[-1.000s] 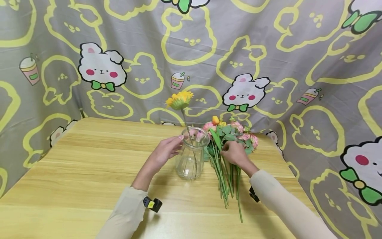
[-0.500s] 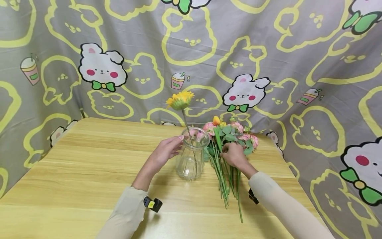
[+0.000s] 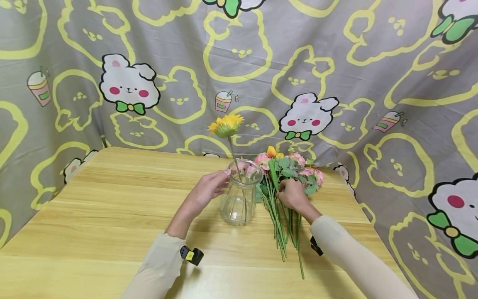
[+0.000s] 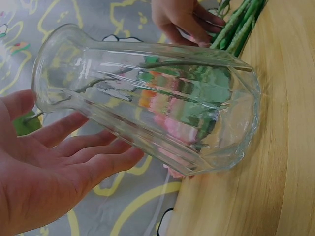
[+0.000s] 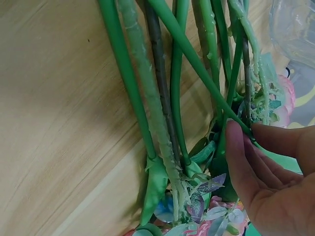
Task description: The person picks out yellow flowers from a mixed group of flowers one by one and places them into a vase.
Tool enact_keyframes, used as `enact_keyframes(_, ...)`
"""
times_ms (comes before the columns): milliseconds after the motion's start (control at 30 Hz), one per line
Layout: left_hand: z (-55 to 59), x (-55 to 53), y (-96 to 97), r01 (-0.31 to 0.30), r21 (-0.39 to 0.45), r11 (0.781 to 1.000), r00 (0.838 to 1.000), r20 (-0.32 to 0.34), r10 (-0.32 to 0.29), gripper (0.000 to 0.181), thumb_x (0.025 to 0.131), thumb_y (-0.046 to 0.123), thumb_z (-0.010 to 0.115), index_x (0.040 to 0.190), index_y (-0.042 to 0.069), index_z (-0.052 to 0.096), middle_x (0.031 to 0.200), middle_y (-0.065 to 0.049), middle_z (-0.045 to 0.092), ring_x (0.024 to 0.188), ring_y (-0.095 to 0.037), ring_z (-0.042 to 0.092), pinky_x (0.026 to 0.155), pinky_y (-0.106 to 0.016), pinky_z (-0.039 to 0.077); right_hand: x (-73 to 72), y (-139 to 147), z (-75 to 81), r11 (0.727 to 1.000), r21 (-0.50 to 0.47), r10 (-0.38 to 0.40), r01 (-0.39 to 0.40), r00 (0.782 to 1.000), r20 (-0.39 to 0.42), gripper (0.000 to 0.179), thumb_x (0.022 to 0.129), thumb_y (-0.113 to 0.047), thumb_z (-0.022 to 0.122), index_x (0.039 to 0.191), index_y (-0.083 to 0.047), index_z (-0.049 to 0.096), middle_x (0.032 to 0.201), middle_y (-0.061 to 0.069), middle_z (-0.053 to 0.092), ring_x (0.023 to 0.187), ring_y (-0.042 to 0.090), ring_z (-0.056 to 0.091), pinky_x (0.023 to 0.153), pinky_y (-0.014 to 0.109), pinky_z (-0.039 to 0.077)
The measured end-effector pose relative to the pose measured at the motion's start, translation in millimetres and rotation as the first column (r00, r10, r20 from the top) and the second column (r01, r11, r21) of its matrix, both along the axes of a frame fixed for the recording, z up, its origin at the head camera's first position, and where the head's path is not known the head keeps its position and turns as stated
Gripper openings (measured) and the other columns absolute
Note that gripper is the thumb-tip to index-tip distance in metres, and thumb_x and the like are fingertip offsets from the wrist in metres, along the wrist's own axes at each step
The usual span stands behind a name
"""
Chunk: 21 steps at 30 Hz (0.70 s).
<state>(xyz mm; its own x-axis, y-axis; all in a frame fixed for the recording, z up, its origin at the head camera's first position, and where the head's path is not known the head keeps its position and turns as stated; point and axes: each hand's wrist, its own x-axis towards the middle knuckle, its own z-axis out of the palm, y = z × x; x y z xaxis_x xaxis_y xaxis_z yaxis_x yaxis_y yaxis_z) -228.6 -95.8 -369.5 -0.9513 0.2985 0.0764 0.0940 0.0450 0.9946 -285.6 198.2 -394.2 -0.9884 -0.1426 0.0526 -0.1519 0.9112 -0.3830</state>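
A clear glass vase [image 3: 239, 203] stands upright on the table, holding one yellow sunflower [image 3: 225, 126] that leans left above its mouth. My left hand [image 3: 209, 185] is at the vase's left side, thumb at the rim; its fingers [image 4: 93, 162] lie extended along the neck in the left wrist view. Right of the vase, my right hand [image 3: 293, 193] pinches the green stem of an orange tulip [image 3: 271, 151] between thumb and fingertips. That stem [image 5: 197, 61] crosses over other stems in the right wrist view. The tulip lies over a bunch of pink flowers [image 3: 315, 176] and leaves.
Several green stems [image 3: 278, 228] point toward the table's front. The light wooden table [image 3: 112, 216] extends left of the vase. Behind and on both sides hangs a grey curtain [image 3: 179, 50] with rabbit prints. A black wrist strap [image 3: 192, 255] sits below the left sleeve.
The tulip's head and leaf have shifted slightly right, the leaf now standing a little straighter. My left hand, the vase and the sunflower have stayed in place.
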Motion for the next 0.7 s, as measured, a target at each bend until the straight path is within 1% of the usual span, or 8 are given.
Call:
enact_keyframes(100,0.1,-0.1,-0.1,0.003,0.0,1.0,1.0,-0.001,-0.003,0.06,0.107,0.047,0.044,0.149,0.005,0.05,0.151,-0.023,0.049,0.14,-0.039,0.049,0.117,-0.05,0.042,-0.1,-0.5,0.5,1.0,-0.002,0.0,0.0,1.0,0.002,0.008,0.092,-0.01,0.071,0.094,-0.002,0.072,0.084,0.013,0.071,0.055,0.018,0.053,0.064,0.035,0.049)
enact_keyframes(300,0.4,0.1,0.0,0.0,-0.001,1.0,1.0,0.001,0.0,0.06,0.107,0.047,0.044,0.149,0.004,0.05,0.151,-0.024,0.049,0.14,-0.04,0.048,0.117,-0.051,0.042,0.2,-0.7,0.8,1.0,-0.004,-0.002,0.003,1.0,0.005,0.008,0.092,-0.01,0.071,0.094,-0.002,0.072,0.087,0.014,0.072,0.054,0.018,0.052,0.067,0.037,0.049)
enact_keyframes(400,0.6,0.2,0.5,0.001,0.0,1.0,1.0,0.0,-0.001,0.059,0.108,0.046,0.043,0.149,0.004,0.049,0.151,-0.024,0.049,0.14,-0.04,0.048,0.117,-0.051,0.041,1.2,-1.0,1.5,1.0,-0.011,-0.002,0.002,1.0,0.011,0.007,0.092,-0.009,0.07,0.092,-0.002,0.071,0.084,0.013,0.072,0.054,0.017,0.052,0.067,0.037,0.049)
enact_keyframes(500,0.6,0.4,0.8,0.001,0.003,1.0,1.0,0.001,-0.001,0.059,0.108,0.045,0.042,0.149,0.003,0.049,0.151,-0.024,0.049,0.14,-0.04,0.049,0.117,-0.052,0.041,2.2,-1.0,2.9,1.0,-0.022,-0.003,0.003,1.0,0.025,0.007,0.092,-0.008,0.07,0.088,-0.003,0.07,0.078,0.01,0.069,0.054,0.017,0.054,0.072,0.043,0.051)
enact_keyframes(567,0.5,0.4,0.6,0.001,0.003,1.0,1.0,0.001,-0.001,0.059,0.108,0.045,0.042,0.149,0.003,0.049,0.151,-0.024,0.05,0.14,-0.04,0.049,0.117,-0.052,0.041,2.0,-0.8,4.2,1.0,-0.023,0.0,0.001,1.0,0.027,0.01,0.092,-0.009,0.071,0.084,-0.004,0.068,0.072,0.007,0.068,0.053,0.016,0.056,0.09,0.057,0.052)
enact_keyframes(600,0.5,0.5,0.4,0.002,0.0,1.0,1.0,0.0,-0.002,0.06,0.108,0.046,0.042,0.149,0.003,0.049,0.151,-0.023,0.05,0.14,-0.04,0.049,0.117,-0.052,0.041,1.7,-0.9,5.0,1.0,-0.021,-0.003,0.004,1.0,0.029,0.012,0.092,-0.01,0.071,0.082,-0.006,0.067,0.069,0.006,0.067,0.053,0.016,0.057,0.1,0.066,0.046)
enact_keyframes(633,0.5,0.6,0.3,0.002,-0.001,1.0,1.0,0.0,-0.002,0.06,0.108,0.046,0.042,0.149,0.003,0.049,0.151,-0.023,0.049,0.14,-0.04,0.049,0.117,-0.052,0.041,1.5,-0.8,5.6,1.0,-0.017,-0.002,0.002,1.0,0.027,0.014,0.092,-0.011,0.071,0.079,-0.007,0.066,0.066,0.005,0.066,0.052,0.016,0.058,0.108,0.073,0.036)
enact_keyframes(700,0.6,0.6,0.0,0.004,-0.003,1.0,1.0,0.002,-0.004,0.06,0.108,0.047,0.043,0.149,0.004,0.049,0.151,-0.023,0.049,0.14,-0.039,0.048,0.117,-0.052,0.041,1.2,-0.7,6.7,1.0,-0.014,-0.001,0.001,1.0,0.022,0.019,0.092,-0.012,0.072,0.075,-0.009,0.064,0.061,0.003,0.064,0.051,0.016,0.06,0.113,0.083,0.014)
